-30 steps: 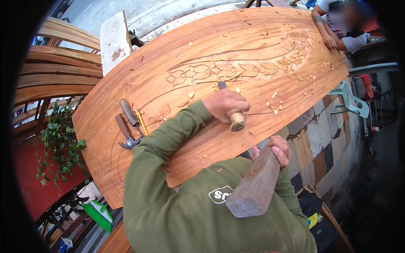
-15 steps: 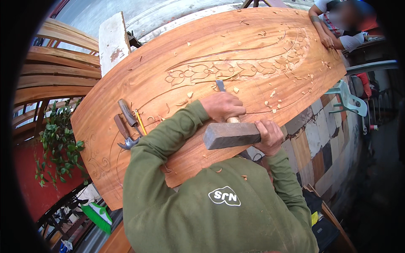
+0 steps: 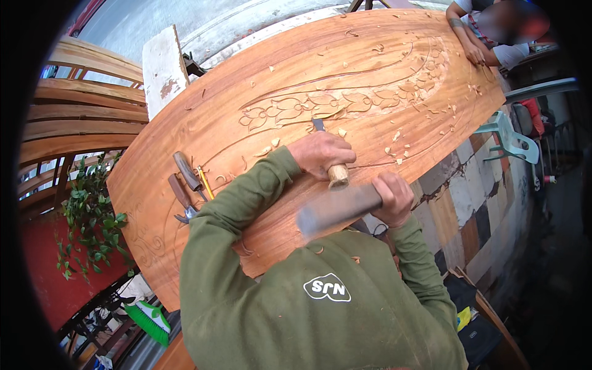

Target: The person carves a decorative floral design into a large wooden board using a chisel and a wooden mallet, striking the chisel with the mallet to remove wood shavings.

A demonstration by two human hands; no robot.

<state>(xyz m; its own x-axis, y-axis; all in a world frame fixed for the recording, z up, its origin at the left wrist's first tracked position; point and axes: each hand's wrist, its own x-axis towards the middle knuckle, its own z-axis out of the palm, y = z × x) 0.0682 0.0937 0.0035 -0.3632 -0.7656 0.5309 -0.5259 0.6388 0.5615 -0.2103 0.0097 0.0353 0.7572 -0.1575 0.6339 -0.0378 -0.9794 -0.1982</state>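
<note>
My left hand [image 3: 322, 154] is closed around a chisel [image 3: 338, 176]; its flat blade meets the carved wooden panel [image 3: 209, 132], and the pale handle end sticks out toward me. My right hand [image 3: 394, 198] grips a blocky wooden mallet [image 3: 339, 209], blurred by motion and a little apart from the handle end. Beyond the blade runs a band of carved flowers and leaves [image 3: 320, 105]. Left of my left arm lie a claw hammer [image 3: 179, 191], a dark-handled tool [image 3: 187, 171] and a yellow pencil [image 3: 205, 182].
Wood shavings [image 3: 398, 135] dot the panel. A person's arms [image 3: 473, 46] rest on its far right end. A pale green plastic chair [image 3: 509, 139] stands to the right on tiles. Leafy plant [image 3: 92, 216], slatted wooden bench [image 3: 86, 111] and green broom [image 3: 150, 322] are at left.
The mallet has swung back toward my body, away from the chisel, uncovering the handle's end. My left hand keeps its hold with the blade in nearly the same place.
</note>
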